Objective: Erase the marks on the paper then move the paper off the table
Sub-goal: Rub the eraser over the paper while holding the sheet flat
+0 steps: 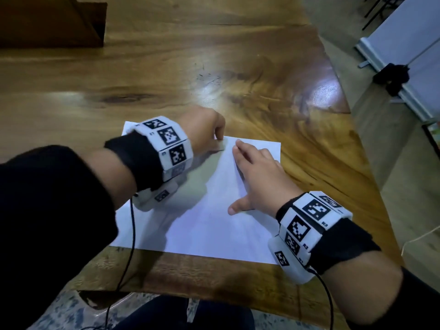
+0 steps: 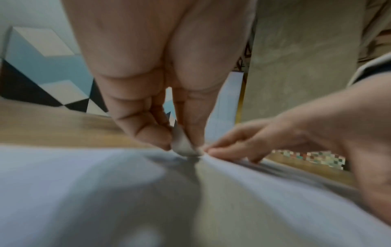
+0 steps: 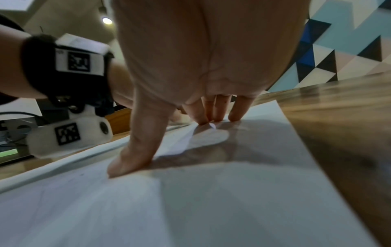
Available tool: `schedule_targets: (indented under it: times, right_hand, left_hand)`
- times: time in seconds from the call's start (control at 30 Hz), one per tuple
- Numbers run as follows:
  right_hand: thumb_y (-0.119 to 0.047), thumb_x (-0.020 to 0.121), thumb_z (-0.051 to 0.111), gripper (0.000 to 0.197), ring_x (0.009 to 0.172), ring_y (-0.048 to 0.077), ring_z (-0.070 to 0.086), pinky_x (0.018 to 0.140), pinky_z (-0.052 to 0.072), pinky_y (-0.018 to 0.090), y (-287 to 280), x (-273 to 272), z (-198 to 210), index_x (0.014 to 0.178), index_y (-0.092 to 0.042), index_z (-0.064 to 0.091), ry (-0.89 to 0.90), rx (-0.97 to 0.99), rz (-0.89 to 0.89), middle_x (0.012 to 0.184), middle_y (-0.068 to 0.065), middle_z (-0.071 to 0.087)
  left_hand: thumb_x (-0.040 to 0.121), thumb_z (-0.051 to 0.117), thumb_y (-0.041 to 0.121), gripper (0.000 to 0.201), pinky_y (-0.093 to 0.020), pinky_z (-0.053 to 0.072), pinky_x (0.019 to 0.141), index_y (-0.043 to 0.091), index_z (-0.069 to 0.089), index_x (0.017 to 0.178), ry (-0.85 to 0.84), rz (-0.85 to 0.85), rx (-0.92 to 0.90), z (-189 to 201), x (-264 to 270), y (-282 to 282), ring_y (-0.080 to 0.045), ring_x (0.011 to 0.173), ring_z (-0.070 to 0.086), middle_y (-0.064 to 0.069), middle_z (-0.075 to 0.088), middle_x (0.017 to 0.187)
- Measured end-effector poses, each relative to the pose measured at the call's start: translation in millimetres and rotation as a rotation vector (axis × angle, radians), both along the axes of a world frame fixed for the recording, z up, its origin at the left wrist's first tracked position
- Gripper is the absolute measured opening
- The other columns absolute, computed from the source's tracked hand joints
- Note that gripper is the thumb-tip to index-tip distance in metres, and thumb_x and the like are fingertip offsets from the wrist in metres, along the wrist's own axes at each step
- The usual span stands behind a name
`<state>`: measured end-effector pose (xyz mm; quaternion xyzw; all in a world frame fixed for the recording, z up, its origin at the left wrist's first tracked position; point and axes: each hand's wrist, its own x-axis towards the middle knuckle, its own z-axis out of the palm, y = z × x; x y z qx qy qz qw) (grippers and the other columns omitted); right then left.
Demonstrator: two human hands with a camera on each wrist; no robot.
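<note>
Paper [image 1: 202, 217]: 1 white sheet is lying flat on the wooden table [image 1: 166, 75], close to the near edge.
Left hand [image 1: 204, 132]: fingers are curling around a small pale eraser [image 2: 183, 145] and pressing its tip against the sheet near the far edge.
Right hand [image 1: 257, 179]: it is lying flat on the sheet with fingers straight and thumb spread, grasping nothing, its fingertips just beside the eraser.
Marks: only faint thin lines are showing on the sheet in the right wrist view; the head view is too blurred to show any.
Writing: each wristband [image 1: 166, 144] is carrying black-and-white square code tags; the small characters beside them cannot be read.
Left wrist view only: the eraser pinched between thumb and fingers, and its shadow on the sheet.
Right wrist view only: 1 ceiling lamp [image 3: 106, 20] is glowing, and a wall of blue, black and white triangles [image 3: 342, 50] is standing behind the table.
Head view only: a dark wooden box [image 1: 52, 20] is sitting at the far left of the table.
</note>
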<state>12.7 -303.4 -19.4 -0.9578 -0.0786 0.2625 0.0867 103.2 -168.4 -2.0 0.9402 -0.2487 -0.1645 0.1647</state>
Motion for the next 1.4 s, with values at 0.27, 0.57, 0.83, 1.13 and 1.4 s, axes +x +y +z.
schedule_targets:
  times: [0.27,0.57,0.83,1.13,1.4]
  right_hand:
    - [-0.056,0.061,0.079,0.125,0.137,0.019,0.011,0.109,0.022,0.034,0.5,-0.5,1.7,0.152,-0.017,0.002,-0.006,-0.007,0.005,0.157,-0.009,-0.007]
    - [-0.058,0.061,0.078,0.125,0.136,0.02,0.013,0.11,0.022,0.034,0.5,-0.7,0.7,0.152,-0.016,0.002,-0.013,-0.02,0.019,0.157,-0.008,-0.005]
    - [-0.058,0.062,0.077,0.125,0.137,0.021,0.012,0.11,0.022,0.034,-0.1,-0.1,0.3,0.151,-0.015,0.001,-0.007,-0.025,0.032,0.157,-0.007,-0.007]
    - [-0.059,0.062,0.077,0.125,0.135,0.02,0.014,0.109,0.023,0.035,-0.2,-0.1,-1.3,0.152,-0.018,0.001,-0.007,-0.028,0.029,0.157,-0.007,-0.005]
    - [-0.058,0.06,0.079,0.125,0.136,0.021,0.014,0.108,0.023,0.036,-0.9,-0.1,-2.5,0.152,-0.018,0.003,-0.009,-0.015,0.018,0.157,-0.007,-0.005]
  left_hand:
    - [0.076,0.069,0.019,0.009,-0.02,0.035,0.055,0.013,0.067,0.083,0.14,-0.139,0.042,-6.0,-2.4,5.8,-0.015,0.067,0.052,0.006,0.054,0.066]
    - [0.075,0.066,0.017,0.003,-0.021,0.033,0.053,0.015,0.063,0.077,0.168,-0.253,0.059,-8.9,-14.2,10.8,-0.009,0.056,0.044,0.01,0.049,0.059]
    - [0.074,0.059,0.011,0.004,-0.028,0.039,0.064,0.009,0.059,0.071,0.166,-0.359,-0.006,-18.9,-36.2,18.9,-0.021,0.068,0.048,-0.008,0.058,0.075]
    - [0.076,0.058,0.011,0.005,-0.034,0.048,0.069,0.01,0.063,0.076,0.006,-0.229,-0.039,-19.3,-18.8,1.7,-0.031,0.075,0.056,-0.006,0.055,0.074]
    - [0.077,0.058,0.013,0.01,-0.024,0.036,0.066,0.011,0.065,0.083,0.142,-0.353,0.068,-15.1,-28.9,4.3,-0.021,0.073,0.05,-0.007,0.063,0.082]
